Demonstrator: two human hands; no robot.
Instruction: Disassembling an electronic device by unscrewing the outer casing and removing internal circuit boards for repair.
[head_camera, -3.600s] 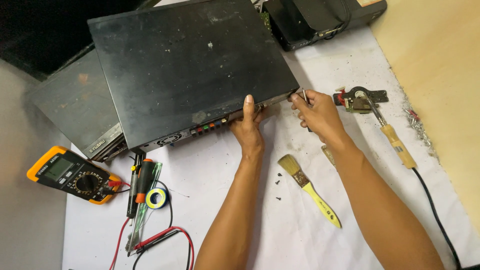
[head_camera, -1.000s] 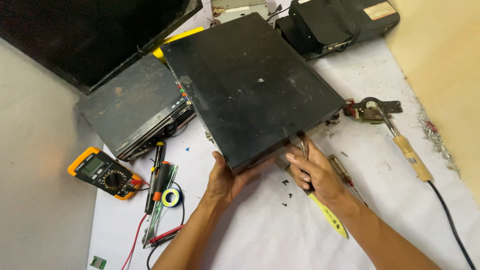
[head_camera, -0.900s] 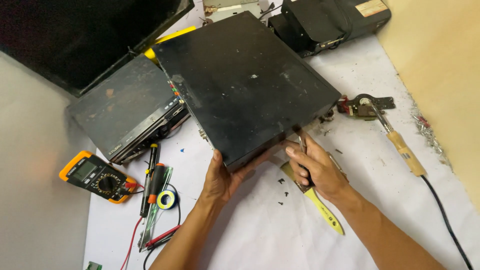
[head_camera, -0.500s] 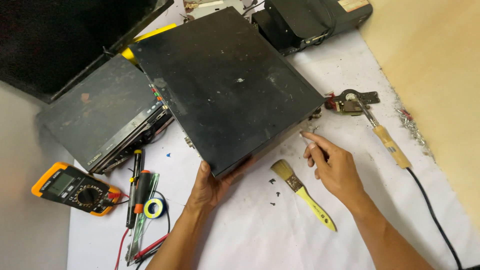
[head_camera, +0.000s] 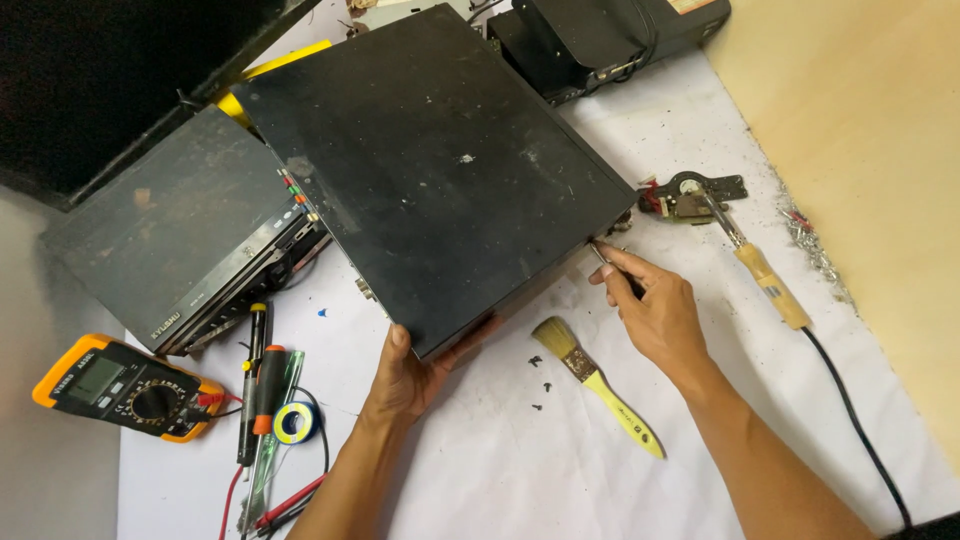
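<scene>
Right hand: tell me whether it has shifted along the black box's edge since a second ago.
Yes. The right hand has slid from beside the left hand toward the box's far corner, nearer the soldering iron, off the yellow brush.

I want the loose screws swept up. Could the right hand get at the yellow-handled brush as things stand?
Probably yes. The brush lies bare on the white sheet just below the right hand, with nothing over it. But that hand pinches a thin tool at the black case edge, so it must let go first.
</scene>
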